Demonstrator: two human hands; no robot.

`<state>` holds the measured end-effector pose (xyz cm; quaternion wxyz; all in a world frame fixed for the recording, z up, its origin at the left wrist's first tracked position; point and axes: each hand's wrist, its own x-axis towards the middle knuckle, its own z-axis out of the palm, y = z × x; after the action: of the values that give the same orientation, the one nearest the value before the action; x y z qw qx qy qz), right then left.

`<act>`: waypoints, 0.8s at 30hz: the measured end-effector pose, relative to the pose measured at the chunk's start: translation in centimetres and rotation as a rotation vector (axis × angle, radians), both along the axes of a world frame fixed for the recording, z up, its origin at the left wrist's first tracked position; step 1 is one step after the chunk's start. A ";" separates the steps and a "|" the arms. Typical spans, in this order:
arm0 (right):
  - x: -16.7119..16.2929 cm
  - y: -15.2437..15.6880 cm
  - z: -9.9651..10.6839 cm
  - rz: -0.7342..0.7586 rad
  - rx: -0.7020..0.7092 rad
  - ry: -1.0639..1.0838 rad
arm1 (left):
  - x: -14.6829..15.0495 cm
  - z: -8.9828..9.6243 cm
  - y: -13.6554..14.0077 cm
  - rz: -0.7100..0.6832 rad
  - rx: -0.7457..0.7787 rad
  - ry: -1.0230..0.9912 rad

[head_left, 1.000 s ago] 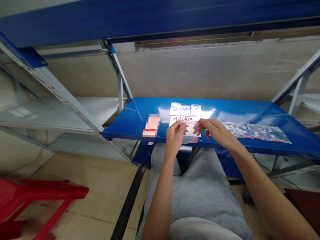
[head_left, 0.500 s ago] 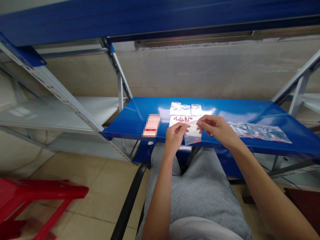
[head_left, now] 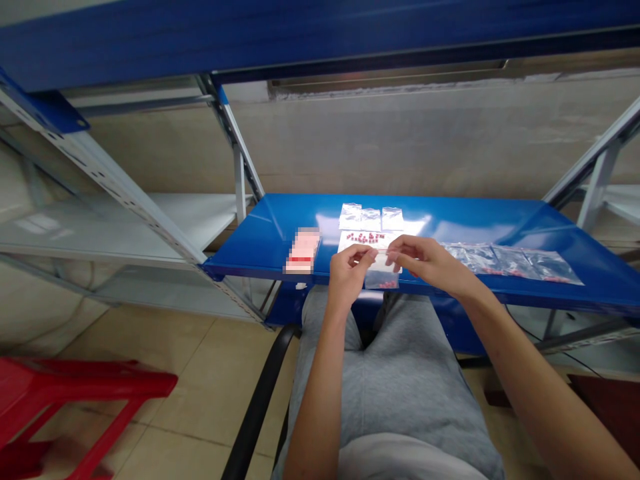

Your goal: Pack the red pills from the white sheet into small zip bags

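A clear zip bag [head_left: 381, 279] with several small red pieces at its bottom hangs at the front edge of the blue shelf. My left hand [head_left: 350, 268] pinches its top edge at the left, and my right hand [head_left: 417, 260] pinches the same edge at the right, thumb and fingertips closed. Behind the hands, more small red pieces [head_left: 365, 238] lie scattered on a white sheet [head_left: 345, 246]. Further back are three flat clear bags [head_left: 371, 219] in a row. To the right lie several filled zip bags [head_left: 510, 261], red pieces along their lower edges.
The work surface is a blue metal shelf [head_left: 480, 223] with a blue beam [head_left: 320, 40] overhead and metal uprights at both sides. A blurred-out pink and white item [head_left: 303, 251] lies on its left. A red plastic stool [head_left: 75, 387] stands on the floor at left, near a black armrest [head_left: 260, 400].
My right hand has shifted slightly left and down along the bag's top, closer to my left hand. The bag now hangs straighter. Nothing else has visibly moved.
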<state>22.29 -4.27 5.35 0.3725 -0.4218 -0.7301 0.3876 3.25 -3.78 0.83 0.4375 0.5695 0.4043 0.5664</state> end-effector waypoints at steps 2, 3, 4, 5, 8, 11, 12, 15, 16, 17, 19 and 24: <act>-0.3 -0.1 -0.1 0.009 0.038 -0.016 | 0.0 0.2 -0.1 0.012 0.012 0.015; -0.5 -0.1 -0.2 0.004 0.057 -0.026 | 0.1 0.2 -0.1 0.018 0.017 0.021; -0.6 -0.2 -0.2 -0.007 0.073 -0.036 | 0.1 0.3 -0.1 0.022 0.019 0.026; -0.8 -0.2 -0.2 -0.022 0.083 -0.044 | 0.1 0.3 -0.2 0.026 0.021 0.030; -1.0 -0.3 -0.2 -0.060 0.097 -0.056 | 0.2 0.3 -0.2 0.047 0.022 0.048; -1.0 -0.3 -0.1 -0.070 0.122 -0.088 | 0.4 0.4 -0.3 0.091 0.051 0.113; -1.0 -0.4 -0.1 -0.071 0.138 -0.105 | 0.5 0.4 -0.4 0.111 0.065 0.138; -0.8 -0.4 0.0 -0.073 0.173 -0.138 | 0.7 0.6 -0.6 0.162 0.084 0.174; -0.7 -0.4 0.1 -0.077 0.173 -0.135 | 0.8 0.6 -0.6 0.162 0.077 0.173; -0.6 -0.4 0.1 -0.083 0.165 -0.124 | 0.8 0.7 -0.7 0.151 0.067 0.165; -0.5 -0.3 0.2 -0.094 0.140 -0.085 | 0.8 0.8 -0.7 0.089 0.046 0.138; -0.2 -0.1 0.2 -0.068 0.090 -0.047 | 0.7 0.6 -0.5 0.006 0.029 0.079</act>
<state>22.05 -4.41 5.53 0.3868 -0.4381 -0.7407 0.3314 3.94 -4.29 1.39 0.4111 0.5965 0.4146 0.5507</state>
